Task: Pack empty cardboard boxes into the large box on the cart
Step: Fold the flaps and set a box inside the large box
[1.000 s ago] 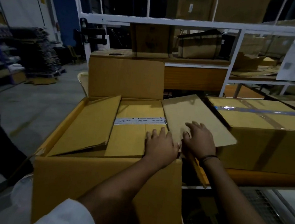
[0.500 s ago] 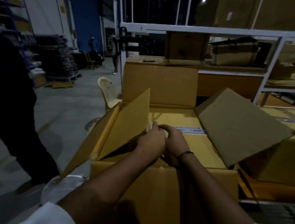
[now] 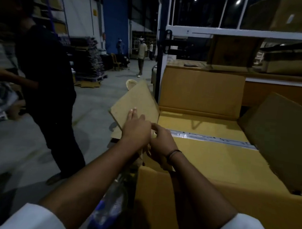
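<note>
The large cardboard box [image 3: 212,202] stands in front of me with its flaps open. A taped cardboard box [image 3: 216,149] fills its inside, a clear tape strip running across its top. My left hand [image 3: 136,129] lies with straight fingers against the left flap [image 3: 136,102], which leans outward. My right hand [image 3: 162,142] is at the box's near left corner, index finger extended onto the taped box; its other fingers curl down at the inner edge, partly hidden. The right flap [image 3: 279,136] stands up and outward.
A person in dark clothes [image 3: 45,86] stands close on the left. A white metal rack [image 3: 245,33] with cardboard boxes rises behind the large box. A plastic bottle [image 3: 113,202] sits below my left arm. More people stand far down the aisle [image 3: 142,55].
Both flaps have swung from lying over the box to standing outward. My hands moved from the right flap to the left corner, and my view turned left.
</note>
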